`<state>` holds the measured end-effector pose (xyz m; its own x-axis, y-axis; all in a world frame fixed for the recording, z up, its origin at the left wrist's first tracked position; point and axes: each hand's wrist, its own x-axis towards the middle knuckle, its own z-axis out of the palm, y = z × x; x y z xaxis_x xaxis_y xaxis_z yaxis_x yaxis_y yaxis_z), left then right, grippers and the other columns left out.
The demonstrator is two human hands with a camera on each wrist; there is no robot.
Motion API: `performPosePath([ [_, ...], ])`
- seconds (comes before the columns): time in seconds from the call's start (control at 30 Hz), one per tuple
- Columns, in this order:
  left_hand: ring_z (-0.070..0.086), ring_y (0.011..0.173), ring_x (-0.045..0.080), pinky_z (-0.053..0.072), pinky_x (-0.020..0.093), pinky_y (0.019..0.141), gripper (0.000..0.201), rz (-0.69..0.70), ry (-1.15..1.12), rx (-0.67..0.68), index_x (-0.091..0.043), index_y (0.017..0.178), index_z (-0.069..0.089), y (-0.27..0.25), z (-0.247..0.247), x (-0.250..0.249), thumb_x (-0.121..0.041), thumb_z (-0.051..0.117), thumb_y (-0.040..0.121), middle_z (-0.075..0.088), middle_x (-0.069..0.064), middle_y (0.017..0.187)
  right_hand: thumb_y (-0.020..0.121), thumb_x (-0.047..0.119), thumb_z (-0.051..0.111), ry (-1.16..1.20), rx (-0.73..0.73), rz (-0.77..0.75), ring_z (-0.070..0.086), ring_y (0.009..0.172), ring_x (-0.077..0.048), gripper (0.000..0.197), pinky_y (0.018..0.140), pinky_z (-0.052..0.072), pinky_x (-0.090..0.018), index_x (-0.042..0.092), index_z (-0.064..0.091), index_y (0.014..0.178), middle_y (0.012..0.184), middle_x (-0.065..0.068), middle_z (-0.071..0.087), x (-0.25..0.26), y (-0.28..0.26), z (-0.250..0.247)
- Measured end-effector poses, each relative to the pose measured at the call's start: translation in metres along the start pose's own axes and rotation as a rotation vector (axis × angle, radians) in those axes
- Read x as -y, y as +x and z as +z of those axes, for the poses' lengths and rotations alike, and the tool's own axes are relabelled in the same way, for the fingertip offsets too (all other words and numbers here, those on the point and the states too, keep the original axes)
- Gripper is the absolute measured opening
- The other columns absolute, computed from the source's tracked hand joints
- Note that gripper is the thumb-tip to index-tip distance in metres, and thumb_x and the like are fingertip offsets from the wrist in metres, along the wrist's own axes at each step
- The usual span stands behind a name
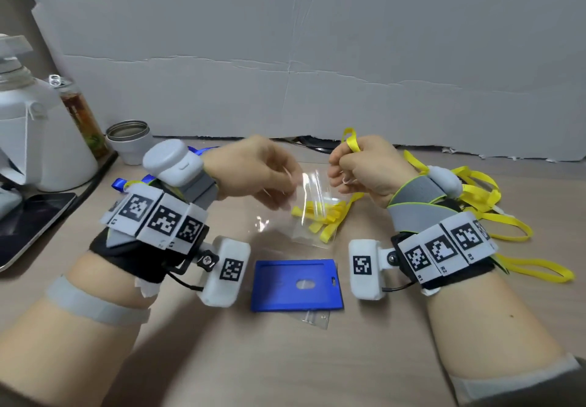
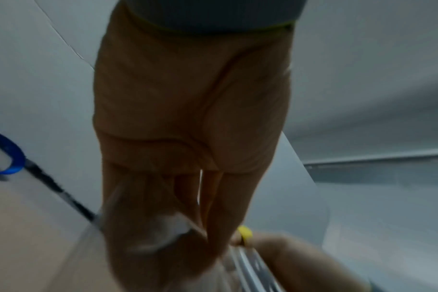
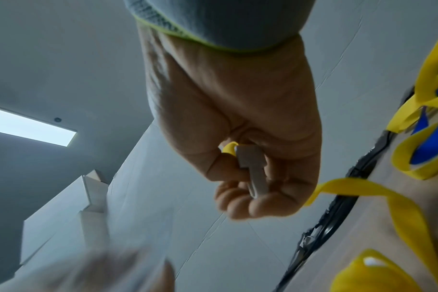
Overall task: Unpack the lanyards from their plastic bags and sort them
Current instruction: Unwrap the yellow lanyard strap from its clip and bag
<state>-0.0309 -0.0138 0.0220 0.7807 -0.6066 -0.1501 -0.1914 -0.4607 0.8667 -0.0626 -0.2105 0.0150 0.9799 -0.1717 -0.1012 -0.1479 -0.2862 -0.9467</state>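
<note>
Closest to the person, a blue card holder [image 1: 296, 284] lies flat on the table [image 1: 285, 359], a small clear plastic piece [image 1: 314, 318] poking out from under its near edge. Just beyond it, held above the table between the two hands, is the clear plastic bag [image 1: 312, 213], most of a folded yellow lanyard [image 1: 323, 216] still inside.

The left hand [image 1: 250, 169] pinches the bag's upper edge with curled fingers. The right hand [image 1: 367, 169] is closed into a fist around the lanyard's free end, with the white clip [image 3: 254, 171] tucked against the palm in the right wrist view and a yellow loop sticking up above the knuckles.

The risk I see is in the pull. The strap is bunched in folds at the bottom of the bag, so a quick tug could drag the bag out of the left hand's light pinch, or jam the folds at the mouth. The film is thin and may stretch or tear.

Farther right lies the loose pile of yellow lanyards [image 1: 485, 203]. A trailing end could snag there and muddle the sorting. Blue lanyards [image 1: 122, 183] lie behind the left wrist.
</note>
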Motion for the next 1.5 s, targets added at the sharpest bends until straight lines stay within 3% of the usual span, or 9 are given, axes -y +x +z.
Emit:
performPosePath([
  [0.23, 0.06, 0.058, 0.003, 0.048, 0.017, 0.061, 0.007, -0.058, 0.391, 0.311, -0.006, 0.09, 0.074, -0.005, 0.038, 0.004, -0.009, 0.068, 0.088, 0.075, -0.002, 0.074, 0.081, -0.005, 0.038, 0.022, -0.022, 0.031, 0.039, 0.048, -0.02, 0.024, 0.046, 0.031, -0.021, 0.006, 0.052, 0.064, 0.058, -0.009, 0.045, 0.004, -0.001, -0.003],
  [0.33, 0.06, 0.066, 0.006, 0.047, 0.016, 0.06, 0.014, -0.033, 0.614, 0.241, -0.017, 0.09, 0.078, -0.005, 0.045, 0.002, -0.029, 0.075, 0.083, 0.075, -0.004, 0.08, 0.079, 0.005, 0.044, 0.049, -0.023, 0.014, 0.039, 0.047, -0.021, 0.02, 0.045, 0.031, -0.022, 0.006, 0.054, 0.061, 0.055, -0.009, 0.046, 0.005, -0.002, -0.003],
  [0.47, 0.065, 0.089, 0.019, 0.054, 0.032, 0.081, 0.047, -0.051, 0.723, -0.007, -0.019, 0.106, 0.072, 0.004, 0.033, -0.005, -0.056, 0.074, 0.077, 0.072, -0.003, 0.095, 0.082, 0.018, 0.047, 0.041, -0.029, -0.076, 0.038, 0.046, -0.022, 0.027, 0.048, 0.029, -0.026, 0.007, 0.053, 0.058, 0.053, -0.009, 0.043, 0.013, -0.005, -0.005],
  [0.6, 0.061, 0.064, 0.008, 0.048, 0.024, 0.059, 0.073, -0.024, 0.391, -0.203, -0.025, 0.126, 0.048, 0.026, 0.032, -0.014, -0.058, 0.079, 0.07, 0.067, -0.002, 0.08, 0.09, 0.018, 0.047, 0.153, 0.075, -0.293, 0.035, 0.044, -0.021, 0.038, 0.046, 0.026, -0.027, 0.007, 0.049, 0.054, 0.05, -0.009, 0.035, 0.029, -0.017, -0.005],
  [0.73, 0.046, 0.038, 0.007, 0.038, 0.022, 0.04, 0.027, 0.139, 0.202, -0.146, -0.029, 0.066, 0.057, 0.053, 0.047, -0.017, -0.048, 0.073, 0.076, 0.054, 0.001, 0.057, 0.096, 0.012, 0.043, 0.298, 0.234, -0.408, 0.03, 0.042, -0.019, 0.047, 0.046, 0.019, -0.029, 0.009, 0.045, 0.049, 0.046, -0.006, 0.028, 0.041, -0.033, -0.004],
  [0.97, 0.05, 0.049, 0.015, 0.039, 0.023, 0.047, 0.015, 0.117, -0.139, -0.189, -0.016, 0.072, 0.066, 0.073, 0.049, -0.014, -0.026, 0.058, 0.08, 0.057, 0.002, 0.058, 0.093, 0.015, 0.044, 0.382, 0.168, -0.378, 0.032, 0.04, -0.019, 0.046, 0.047, 0.017, -0.036, 0.011, 0.046, 0.047, 0.046, -0.006, 0.03, 0.037, -0.025, -0.014],
  [1.07, 0.057, 0.055, 0.016, 0.045, 0.025, 0.051, 0.021, 0.116, -0.456, -0.182, -0.009, 0.092, 0.066, 0.069, 0.033, -0.011, -0.01, 0.047, 0.099, 0.064, 0.005, 0.068, 0.091, 0.015, 0.044, 0.324, 0.049, -0.26, 0.036, 0.04, -0.02, 0.041, 0.047, 0.027, -0.026, 0.009, 0.05, 0.052, 0.047, -0.007, 0.035, 0.028, -0.014, -0.017],
  [1.27, 0.064, 0.065, 0.017, 0.053, 0.025, 0.058, 0.047, 0.228, -0.886, -0.049, -0.017, 0.127, 0.059, 0.044, 0.004, -0.022, 0.006, 0.032, 0.095, 0.068, 0.01, 0.082, 0.089, 0.018, 0.05, 0.117, 0.002, -0.038, 0.045, 0.045, -0.021, 0.027, 0.048, 0.033, -0.025, 0.011, 0.055, 0.064, 0.053, -0.004, 0.046, 0.006, 0.001, -0.014],
  [1.5, 0.062, 0.062, 0.019, 0.054, 0.023, 0.057, 0.043, 0.266, -1.217, -0.216, -0.004, 0.093, 0.06, 0.025, -0.027, -0.016, 0.011, 0.02, 0.088, 0.065, 0.013, 0.077, 0.091, 0.017, 0.056, 0.052, 0.074, 0.01, 0.059, 0.053, -0.023, 0.013, 0.045, 0.045, -0.025, 0.006, 0.06, 0.084, 0.068, -0.01, 0.056, -0.001, 0.001, 0.007],
])
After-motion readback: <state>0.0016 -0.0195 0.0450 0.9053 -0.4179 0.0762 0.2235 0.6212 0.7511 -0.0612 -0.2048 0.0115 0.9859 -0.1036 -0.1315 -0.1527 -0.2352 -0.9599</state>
